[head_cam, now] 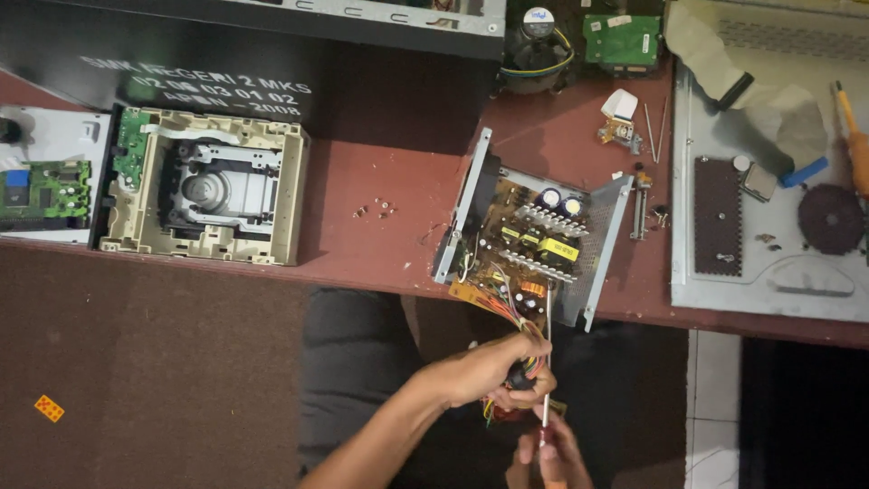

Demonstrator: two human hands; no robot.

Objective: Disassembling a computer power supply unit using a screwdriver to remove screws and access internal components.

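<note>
An opened power supply [529, 244], with a brown circuit board in a grey metal case, sits at the red table's near edge. A bundle of coloured wires [507, 303] runs from it down toward me. My left hand [489, 369] grips the bundle just below the table edge. My right hand [549, 457] holds a screwdriver [546, 362] by its handle, and the thin shaft points up toward the board. A few small screws [376, 211] lie on the table left of the power supply.
An opened optical drive [206, 186] lies at the left, a green circuit board [41, 186] beside it. A black computer case [253, 54] stands behind. A grey metal panel [769, 217] with parts fills the right. A cooler fan [536, 45] sits at the back.
</note>
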